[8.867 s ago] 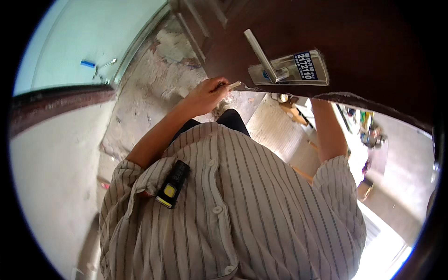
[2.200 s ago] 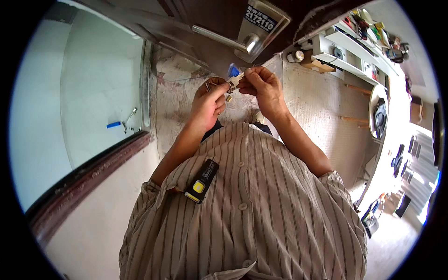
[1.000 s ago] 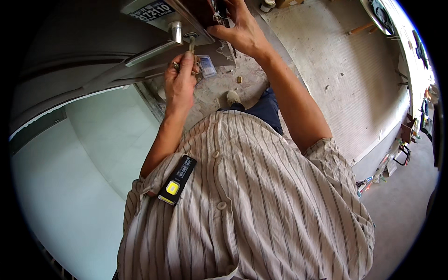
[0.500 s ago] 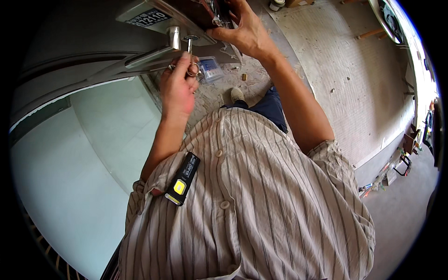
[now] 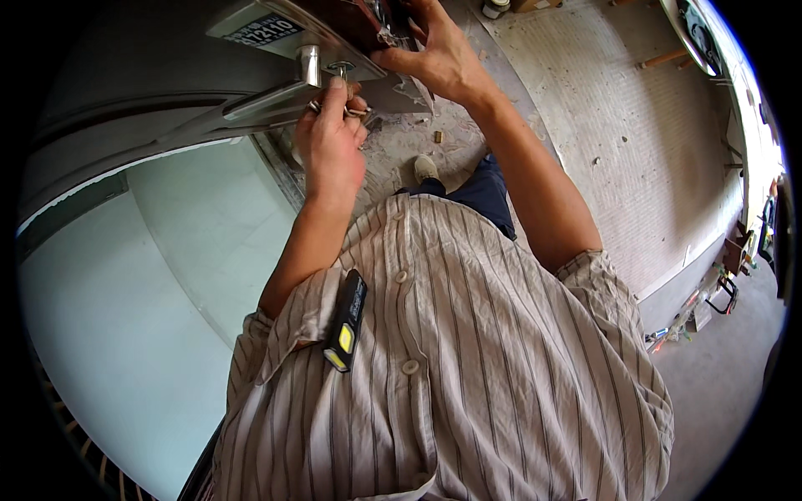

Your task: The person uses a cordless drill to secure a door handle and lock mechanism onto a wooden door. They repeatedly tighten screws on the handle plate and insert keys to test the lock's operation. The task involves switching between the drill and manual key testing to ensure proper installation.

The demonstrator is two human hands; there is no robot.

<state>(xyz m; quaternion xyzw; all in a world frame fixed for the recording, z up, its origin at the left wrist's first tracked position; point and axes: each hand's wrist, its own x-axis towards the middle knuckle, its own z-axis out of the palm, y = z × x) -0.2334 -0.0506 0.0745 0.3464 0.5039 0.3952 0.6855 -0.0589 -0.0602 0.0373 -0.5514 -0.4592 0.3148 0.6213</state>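
Observation:
A dark door (image 5: pixel 125 83) carries a silver lock plate (image 5: pixel 276 37) with a lever handle (image 5: pixel 310 67). Beside the handle, my left hand (image 5: pixel 332 159) pinches a key (image 5: pixel 342 73) at the keyhole; other keys on a ring (image 5: pixel 357 111) stick out between its fingers. How deep the key sits is hard to see. My right hand (image 5: pixel 447 63) grips the door's edge, its thumb against the near face near a torn, shiny strip (image 5: pixel 393 37). Part of its fingers is hidden behind the edge.
A small black lamp (image 5: pixel 346 321) is clipped to my striped shirt. Below the door lie a brass-coloured piece (image 5: pixel 439 136) and scattered debris. To the left is a pale glossy floor (image 5: pixel 125 292). A ribbed mat (image 5: pixel 618 150) covers the right; a tin (image 5: pixel 494 8) stands beyond.
My left hand has moved slightly right and up, closer to the keyhole; less of the key shows. The clear and blue piece beside it is out of sight. My right hand has stayed put.

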